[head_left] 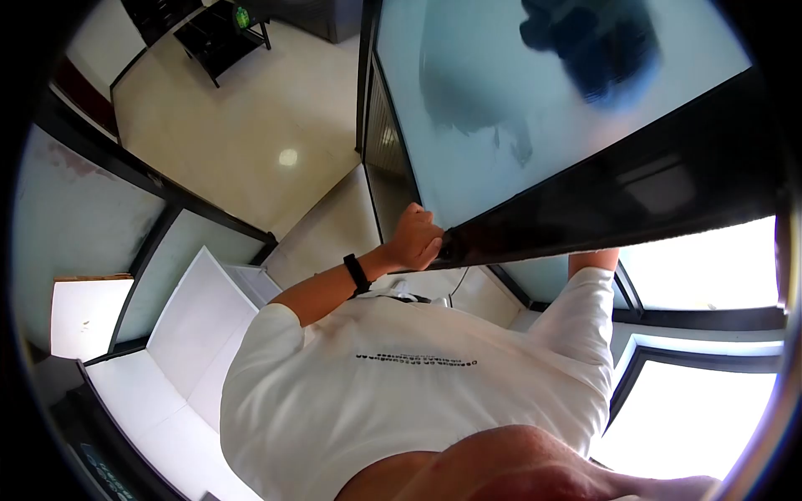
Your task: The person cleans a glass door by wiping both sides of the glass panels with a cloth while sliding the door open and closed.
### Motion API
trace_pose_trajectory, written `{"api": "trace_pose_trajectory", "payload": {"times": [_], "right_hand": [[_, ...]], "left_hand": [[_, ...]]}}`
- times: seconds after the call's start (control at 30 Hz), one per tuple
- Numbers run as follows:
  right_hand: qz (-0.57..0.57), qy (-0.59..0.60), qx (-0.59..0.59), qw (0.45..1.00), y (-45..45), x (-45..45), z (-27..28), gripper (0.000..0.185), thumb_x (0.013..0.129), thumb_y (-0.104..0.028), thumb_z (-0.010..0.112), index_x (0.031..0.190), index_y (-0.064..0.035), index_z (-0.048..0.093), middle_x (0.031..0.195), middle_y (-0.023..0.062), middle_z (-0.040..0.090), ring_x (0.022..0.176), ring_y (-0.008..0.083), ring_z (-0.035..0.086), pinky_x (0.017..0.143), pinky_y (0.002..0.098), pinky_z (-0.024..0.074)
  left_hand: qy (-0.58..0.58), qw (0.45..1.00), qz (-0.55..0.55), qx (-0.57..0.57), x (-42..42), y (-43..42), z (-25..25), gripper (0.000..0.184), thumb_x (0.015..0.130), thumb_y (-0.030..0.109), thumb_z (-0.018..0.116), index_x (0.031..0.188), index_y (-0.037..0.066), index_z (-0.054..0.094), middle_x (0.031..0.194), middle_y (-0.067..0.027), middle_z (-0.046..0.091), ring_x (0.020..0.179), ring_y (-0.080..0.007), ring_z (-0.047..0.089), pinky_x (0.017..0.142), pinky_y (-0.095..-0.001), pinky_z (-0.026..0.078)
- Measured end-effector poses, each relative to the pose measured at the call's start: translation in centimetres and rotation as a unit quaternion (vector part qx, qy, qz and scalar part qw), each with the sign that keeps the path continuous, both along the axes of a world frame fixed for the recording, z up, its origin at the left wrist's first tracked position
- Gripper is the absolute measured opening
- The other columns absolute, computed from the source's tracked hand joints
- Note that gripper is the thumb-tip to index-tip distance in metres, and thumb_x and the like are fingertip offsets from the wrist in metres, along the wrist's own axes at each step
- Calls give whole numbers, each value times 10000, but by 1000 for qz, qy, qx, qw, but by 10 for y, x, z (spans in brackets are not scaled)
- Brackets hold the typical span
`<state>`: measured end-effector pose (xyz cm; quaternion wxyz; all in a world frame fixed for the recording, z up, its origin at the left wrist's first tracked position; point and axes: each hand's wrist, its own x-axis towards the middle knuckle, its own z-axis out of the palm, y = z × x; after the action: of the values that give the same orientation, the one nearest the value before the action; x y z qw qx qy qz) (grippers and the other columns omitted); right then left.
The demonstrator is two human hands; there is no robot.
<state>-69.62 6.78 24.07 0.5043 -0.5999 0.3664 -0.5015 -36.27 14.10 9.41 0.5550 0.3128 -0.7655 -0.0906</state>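
Observation:
My left hand (417, 237), with a black band on the wrist, is closed on the lower corner of a dark-framed frosted glass door (493, 167). My right arm (594, 262) passes behind the door's wide black frame (618, 188). Through the glass, a faint skin-toned patch leads up to a blurred dark blue shape (606, 54) that looks like a cloth or a glove. Its dark upper part seems pressed to the far side of the pane. The fingers of my right hand are hidden there. Greyish smears mark the glass left of that shape.
A low black table (219, 42) with a green bottle (242, 17) stands on the beige tiled floor (234, 134). Dark-framed panels (188, 238) and a white cabinet-like box (205, 317) are on the left. A bright window (693, 409) lies at right.

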Motion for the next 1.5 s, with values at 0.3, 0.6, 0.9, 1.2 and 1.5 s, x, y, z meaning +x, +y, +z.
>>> {"api": "trace_pose_trajectory", "payload": {"times": [0.3,0.6,0.9,1.2,1.5], "right_hand": [[90,-50,23,994,-20,88,-25,401,996,-224,522,1341,-19,519,1249,108,614,1050,234,620,877,348,526],[165,-105,58,979,-19,148,-46,406,997,-225,521,1347,-20,515,1257,110,610,1054,236,619,879,350,526],[100,-96,-33,990,-31,81,6,410,997,-226,520,1352,-20,511,1266,111,607,1058,238,617,882,352,525],[163,-105,19,981,-28,129,-28,415,998,-226,520,1357,-20,507,1274,113,603,1062,240,615,885,354,524],[154,-167,127,966,17,122,-84,419,998,-227,519,1363,-20,504,1282,114,599,1066,241,613,887,356,524]], "left_hand": [[25,1000,1,-8,0,-1,-3,259,805,165,522,571,107,427,556,-77,340,558,-256,349,633,-392,283],[15,1000,1,2,10,4,-2,283,823,226,509,576,97,458,545,-72,371,548,-254,391,643,-396,287],[22,999,-6,26,11,6,-4,213,706,139,537,549,109,397,562,-83,309,571,-265,338,635,-399,270],[28,1000,3,-10,0,0,-5,221,730,156,544,551,111,422,546,-56,335,551,-235,343,613,-383,278],[21,999,2,-27,-1,-2,2,199,715,177,556,544,118,474,517,-26,398,526,-220,377,609,-385,287]]}}
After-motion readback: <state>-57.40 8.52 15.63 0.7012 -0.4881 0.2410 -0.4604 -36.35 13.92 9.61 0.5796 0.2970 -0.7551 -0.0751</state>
